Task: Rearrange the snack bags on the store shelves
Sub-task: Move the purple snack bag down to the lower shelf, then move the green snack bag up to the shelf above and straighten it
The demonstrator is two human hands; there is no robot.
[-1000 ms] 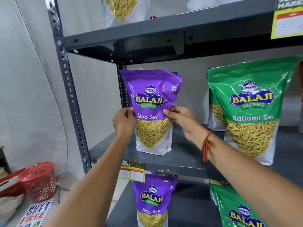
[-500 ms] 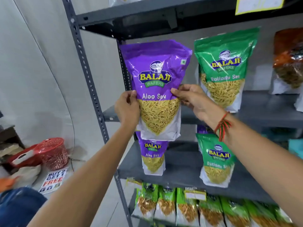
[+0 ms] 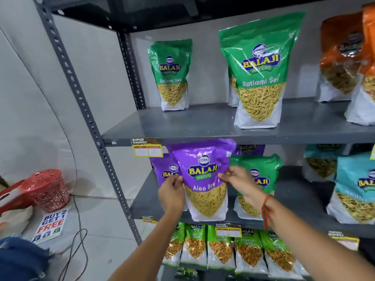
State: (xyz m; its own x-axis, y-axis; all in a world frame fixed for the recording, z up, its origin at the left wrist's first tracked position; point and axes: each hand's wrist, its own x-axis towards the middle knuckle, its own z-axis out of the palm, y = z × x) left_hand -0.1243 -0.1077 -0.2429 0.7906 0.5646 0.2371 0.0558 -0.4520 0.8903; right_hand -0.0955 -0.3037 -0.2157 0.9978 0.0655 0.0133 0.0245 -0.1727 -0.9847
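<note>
Head view: in the lower centre of the frame, I hold the purple glossy plastic Aloo Sev bag (image 3: 205,179) upright at the front edge of the grey metal middle shelf (image 3: 300,201). My left hand (image 3: 171,194) pinches its left edge, thumb in front. My right hand (image 3: 236,179) pinches its right edge in the same way. Behind it to the left stands a second purple bag (image 3: 162,169), and just to its right a green plastic Ratlami Sev bag (image 3: 259,175).
</note>
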